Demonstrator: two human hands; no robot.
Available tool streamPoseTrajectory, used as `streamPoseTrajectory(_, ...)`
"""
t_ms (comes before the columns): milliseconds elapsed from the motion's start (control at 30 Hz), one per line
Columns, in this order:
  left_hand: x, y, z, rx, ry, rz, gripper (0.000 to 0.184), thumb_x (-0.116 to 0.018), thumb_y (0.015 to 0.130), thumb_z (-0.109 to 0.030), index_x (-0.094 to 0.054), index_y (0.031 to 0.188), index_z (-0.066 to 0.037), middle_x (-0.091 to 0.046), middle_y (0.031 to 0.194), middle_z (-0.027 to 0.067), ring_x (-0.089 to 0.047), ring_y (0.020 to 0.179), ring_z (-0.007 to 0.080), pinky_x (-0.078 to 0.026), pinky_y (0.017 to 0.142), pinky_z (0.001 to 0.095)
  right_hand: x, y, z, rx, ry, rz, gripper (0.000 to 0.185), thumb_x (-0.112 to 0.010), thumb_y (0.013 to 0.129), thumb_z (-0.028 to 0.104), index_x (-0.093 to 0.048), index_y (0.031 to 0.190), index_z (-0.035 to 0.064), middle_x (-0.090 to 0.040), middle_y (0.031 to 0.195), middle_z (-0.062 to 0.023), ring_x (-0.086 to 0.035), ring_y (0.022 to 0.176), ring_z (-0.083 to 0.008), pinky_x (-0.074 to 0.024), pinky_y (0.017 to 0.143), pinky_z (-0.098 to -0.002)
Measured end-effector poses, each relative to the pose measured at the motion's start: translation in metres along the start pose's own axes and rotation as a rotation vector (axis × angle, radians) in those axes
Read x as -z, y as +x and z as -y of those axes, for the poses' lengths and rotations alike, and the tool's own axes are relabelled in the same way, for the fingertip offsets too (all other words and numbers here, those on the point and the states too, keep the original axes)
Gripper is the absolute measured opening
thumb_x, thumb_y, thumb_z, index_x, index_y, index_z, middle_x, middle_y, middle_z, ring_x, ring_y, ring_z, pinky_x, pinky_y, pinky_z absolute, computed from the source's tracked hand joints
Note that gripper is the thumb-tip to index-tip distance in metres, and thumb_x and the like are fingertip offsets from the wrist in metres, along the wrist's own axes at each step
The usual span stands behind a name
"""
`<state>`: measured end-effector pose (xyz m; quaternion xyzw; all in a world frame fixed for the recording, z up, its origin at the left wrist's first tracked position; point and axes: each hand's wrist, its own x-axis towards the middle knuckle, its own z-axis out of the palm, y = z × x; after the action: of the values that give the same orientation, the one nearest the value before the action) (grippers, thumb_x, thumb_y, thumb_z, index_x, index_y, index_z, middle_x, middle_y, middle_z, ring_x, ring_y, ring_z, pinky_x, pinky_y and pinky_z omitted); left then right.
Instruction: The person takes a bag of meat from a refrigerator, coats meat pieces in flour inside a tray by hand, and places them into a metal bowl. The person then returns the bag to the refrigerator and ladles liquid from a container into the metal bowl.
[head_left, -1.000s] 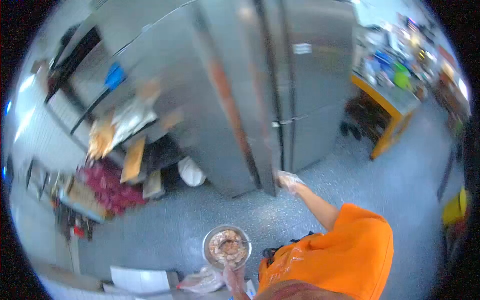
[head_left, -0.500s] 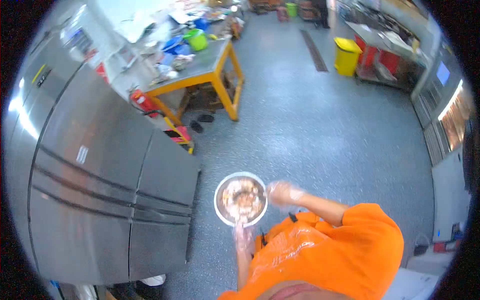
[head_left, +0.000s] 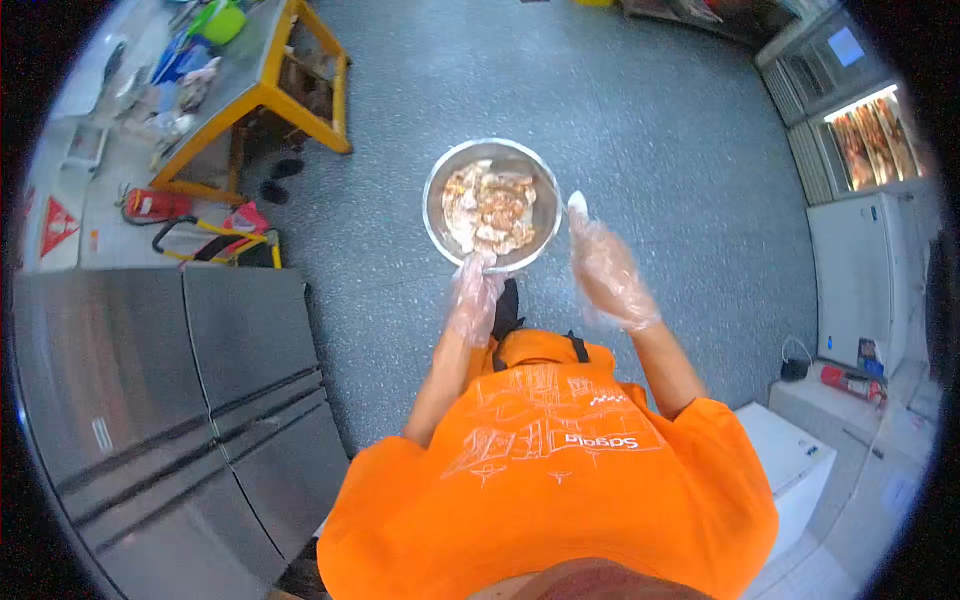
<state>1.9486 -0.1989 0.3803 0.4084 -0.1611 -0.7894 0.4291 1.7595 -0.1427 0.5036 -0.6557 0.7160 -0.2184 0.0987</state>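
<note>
A round steel bowl is held out in front of my body, above the floor. Inside lie pale and orange-brown pieces of food that look like seasoned raw meat; their exact kind is unclear. My left hand, in a clear plastic glove, grips the bowl's near rim, with its fingertips at the edge. To the right of the bowl, apart from it, is my right hand, also in a clear glove. It appears to hold nothing, with a finger stretched forward and a whitish tip.
Steel refrigerators stand at the left. Beyond them are a fire extinguisher, a folded yellow trolley and a yellow-framed table with dark slippers beside it. A white cabinet and lit display line the right.
The view has tilted down and turned, so the bowl appears higher. My right hand, earlier blurred close against the bowl's right side, is now a little away from it. My left hand keeps the rim.
</note>
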Motion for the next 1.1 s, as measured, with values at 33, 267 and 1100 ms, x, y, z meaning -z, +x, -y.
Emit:
streamPoseTrajectory(33,0.000,0.000,-0.005,0.008,-0.021,0.037,0.051,-0.048,0.093,-0.016,-0.040,0.138,0.006,-0.057,0.131,0.0186,-0.064,0.110,0.0294,-0.056,0.088,0.0438,-0.015,0.001,0.009,-0.082,-0.012,-0.051,0.028,-0.041,0.098,0.007,-0.055,0.119,-0.0048,-0.063,0.081,-0.0270,-0.063,0.076,-0.0449,-0.0487,0.062,-0.0530)
streamPoseTrajectory(267,0.055,0.061,-0.035,0.121,0.164,0.282,0.044,-0.051,0.098,-0.020,-0.047,0.133,0.006,-0.059,0.127,0.0153,-0.061,0.113,0.0260,-0.050,0.099,0.0390,-0.133,0.021,0.038,-0.035,0.196,0.066,0.037,-0.045,0.090,0.005,-0.055,0.125,-0.0043,-0.064,0.088,-0.0256,-0.064,0.083,-0.0418,-0.0517,0.075,-0.0517)
streamPoseTrajectory(1100,-0.153,0.277,-0.017,0.403,0.336,0.321,0.047,-0.055,0.095,-0.014,-0.042,0.135,0.007,-0.058,0.127,0.0154,-0.060,0.113,0.0259,-0.053,0.095,0.0362,-0.065,0.164,-0.179,-0.607,0.436,0.002,0.037,-0.047,0.098,0.012,-0.052,0.133,0.0018,-0.064,0.088,-0.0206,-0.063,0.082,-0.0340,-0.0513,0.077,-0.0454)
